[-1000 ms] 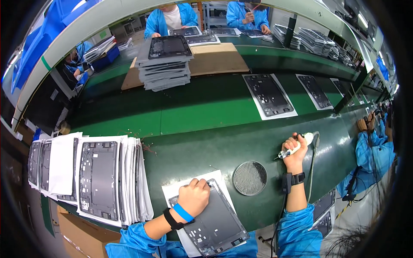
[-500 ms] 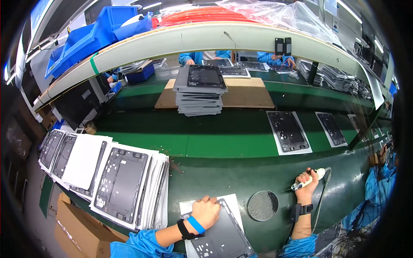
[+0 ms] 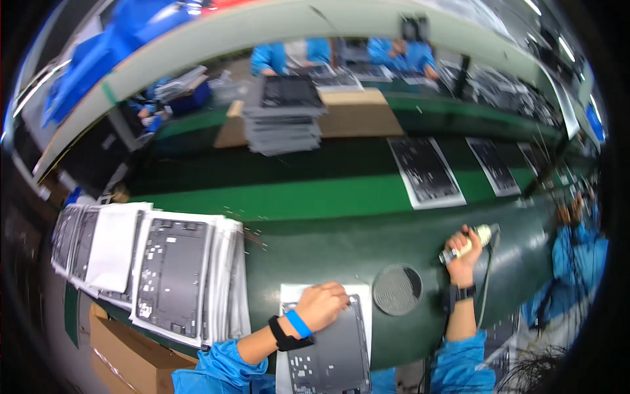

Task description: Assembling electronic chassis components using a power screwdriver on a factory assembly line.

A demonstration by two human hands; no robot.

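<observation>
A dark tablet housing with small white patches lies on a white sheet at the bench's near edge. My left hand, a blue band and a black strap on its wrist, rests over the housing's upper part. Its fingers are bent together, and whatever is under their tips is hidden. Off to the right, my right hand is closed round a pale electric screwdriver, raised above the bench with its tip pointing left. Between the hands sits a round dish with a grey, grainy-looking inside.
Several dark housings with white sheets are piled at left, above a cardboard box. Two sheeted housings lie on the green belt. Farther back stands a grey stack; a beam crosses above. Co-workers in blue sit opposite.
The whole view has shifted and blurred. The housing under my left hand now lies straighter. The screwdriver stays in my right hand, its tip still pointing left.
</observation>
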